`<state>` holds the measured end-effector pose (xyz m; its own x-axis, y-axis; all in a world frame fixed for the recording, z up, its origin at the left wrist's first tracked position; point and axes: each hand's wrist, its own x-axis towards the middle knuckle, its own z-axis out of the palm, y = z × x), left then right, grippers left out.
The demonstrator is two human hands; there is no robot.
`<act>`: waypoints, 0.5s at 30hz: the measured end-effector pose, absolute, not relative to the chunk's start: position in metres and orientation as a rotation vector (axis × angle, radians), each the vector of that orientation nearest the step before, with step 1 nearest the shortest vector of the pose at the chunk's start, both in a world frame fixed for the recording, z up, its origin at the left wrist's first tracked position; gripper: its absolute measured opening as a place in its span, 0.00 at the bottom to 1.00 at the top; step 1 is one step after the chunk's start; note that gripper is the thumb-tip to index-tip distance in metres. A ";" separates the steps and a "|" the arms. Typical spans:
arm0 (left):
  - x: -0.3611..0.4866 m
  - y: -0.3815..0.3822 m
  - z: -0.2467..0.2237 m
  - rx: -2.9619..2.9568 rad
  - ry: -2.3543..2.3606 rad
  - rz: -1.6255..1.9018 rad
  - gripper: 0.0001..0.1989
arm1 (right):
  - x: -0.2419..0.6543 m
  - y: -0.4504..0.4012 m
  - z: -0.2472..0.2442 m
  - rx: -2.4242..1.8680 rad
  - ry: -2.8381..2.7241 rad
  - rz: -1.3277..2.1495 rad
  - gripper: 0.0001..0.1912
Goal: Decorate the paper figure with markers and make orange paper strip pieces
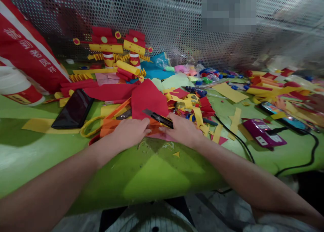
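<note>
My right hand is closed around a utility knife with a black and yellow handle. Its bare blade points up and to the left, over a sheet of red paper. Close by on the left, my left hand rests on orange paper with its fingers curled in. Whatever those fingers hold, if anything, is hidden. Pink paper shows under and between the hands. A yellow ring-shaped strip or handle lies left of my left hand.
A black phone lies left, near a white cup and a red bag. Paper figures stand behind. Yellow scraps, a purple box with a cable and another phone are right. Another person's hand shows far right.
</note>
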<state>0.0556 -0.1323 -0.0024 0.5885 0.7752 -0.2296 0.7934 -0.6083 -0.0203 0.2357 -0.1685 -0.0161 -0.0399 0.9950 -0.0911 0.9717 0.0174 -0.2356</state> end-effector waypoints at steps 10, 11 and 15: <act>0.041 -0.132 0.012 2.728 1.417 -0.471 0.17 | 0.235 -0.170 -0.014 -2.140 -2.237 0.307 0.18; 0.039 -0.131 0.012 2.735 1.389 -0.489 0.17 | 0.235 -0.170 -0.013 -2.135 -2.234 0.319 0.17; 0.036 -0.132 0.013 2.812 1.303 -0.511 0.13 | 0.238 -0.167 -0.010 -2.014 -2.162 0.406 0.13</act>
